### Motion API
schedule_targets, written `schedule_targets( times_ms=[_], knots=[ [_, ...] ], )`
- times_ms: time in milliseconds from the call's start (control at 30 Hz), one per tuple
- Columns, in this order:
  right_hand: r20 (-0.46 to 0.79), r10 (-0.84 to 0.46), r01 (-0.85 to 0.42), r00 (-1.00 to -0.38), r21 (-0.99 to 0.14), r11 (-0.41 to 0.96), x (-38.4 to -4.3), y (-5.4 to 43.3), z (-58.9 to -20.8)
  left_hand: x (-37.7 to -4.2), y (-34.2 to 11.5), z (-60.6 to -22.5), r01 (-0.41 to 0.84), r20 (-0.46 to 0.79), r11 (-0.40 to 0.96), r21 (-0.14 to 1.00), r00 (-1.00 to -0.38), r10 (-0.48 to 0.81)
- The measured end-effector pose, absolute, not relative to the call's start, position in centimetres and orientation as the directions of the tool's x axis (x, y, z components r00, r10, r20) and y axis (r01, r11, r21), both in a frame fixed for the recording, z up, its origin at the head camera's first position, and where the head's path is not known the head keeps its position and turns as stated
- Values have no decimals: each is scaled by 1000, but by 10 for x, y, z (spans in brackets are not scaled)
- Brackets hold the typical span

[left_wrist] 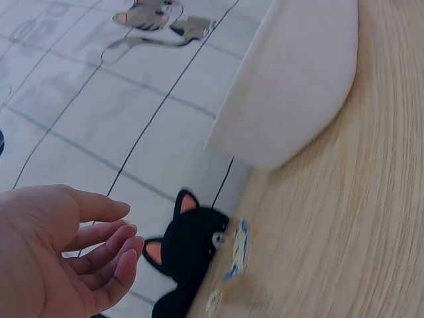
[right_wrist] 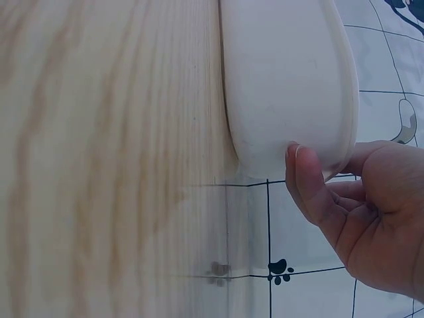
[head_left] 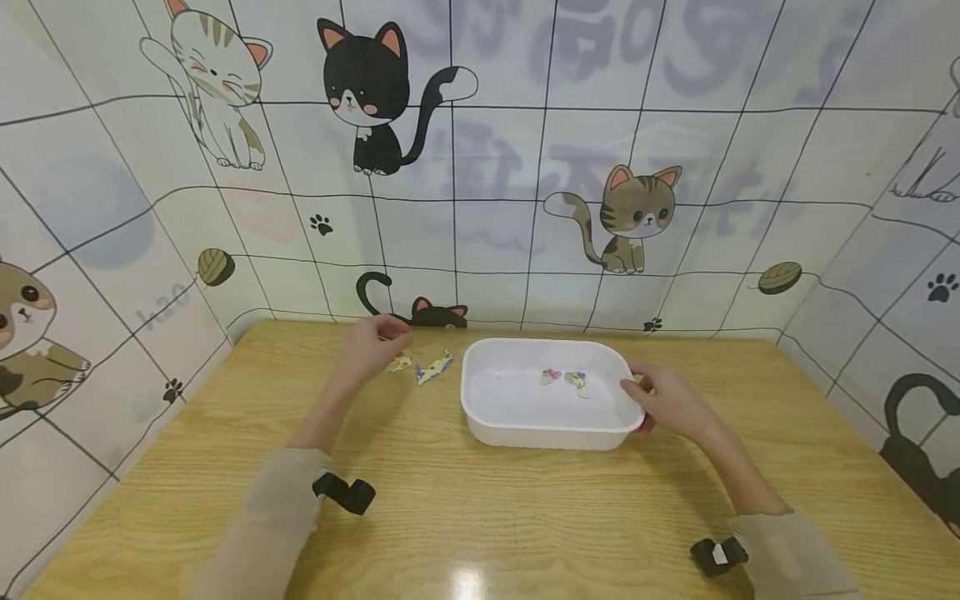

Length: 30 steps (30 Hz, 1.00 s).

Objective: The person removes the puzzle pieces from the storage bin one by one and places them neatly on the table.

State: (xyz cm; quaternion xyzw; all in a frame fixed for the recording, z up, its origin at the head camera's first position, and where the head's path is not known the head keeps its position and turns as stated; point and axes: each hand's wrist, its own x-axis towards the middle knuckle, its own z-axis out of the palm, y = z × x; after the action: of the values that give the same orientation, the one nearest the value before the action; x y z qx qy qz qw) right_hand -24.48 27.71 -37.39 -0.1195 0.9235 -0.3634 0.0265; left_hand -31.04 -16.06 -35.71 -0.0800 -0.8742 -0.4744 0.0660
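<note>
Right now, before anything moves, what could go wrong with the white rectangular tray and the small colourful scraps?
The right hand grips the tray by one end; a sudden pull might shift the small multicoloured scraps inside. The left hand is near the thin yellow-and-blue scrap on the wooden table and might brush it away.

white tray (left_wrist: pixel 298 86) cut off by top edge in left wrist view; scraps (head_left: pixel 575 379) inside too small to identify

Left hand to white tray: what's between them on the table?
A blue-edged scrap lies between the left hand and white tray in the head view; a second scrap sits near the fingertips.
</note>
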Motion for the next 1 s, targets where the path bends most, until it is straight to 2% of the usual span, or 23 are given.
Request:
schedule_targets(
  times_ms=[400, 1000],
  knots=[
    [42, -242, -205, -969, -681, 703, -245, 280, -375, -296, -88, -349, 338, 225, 458, 822, -932, 285],
    [46, -248, -212, -968, -680, 702, -244, 278, -373, -310, -11, -366, 314, 71, 502, 806, -893, 445]
  ],
)
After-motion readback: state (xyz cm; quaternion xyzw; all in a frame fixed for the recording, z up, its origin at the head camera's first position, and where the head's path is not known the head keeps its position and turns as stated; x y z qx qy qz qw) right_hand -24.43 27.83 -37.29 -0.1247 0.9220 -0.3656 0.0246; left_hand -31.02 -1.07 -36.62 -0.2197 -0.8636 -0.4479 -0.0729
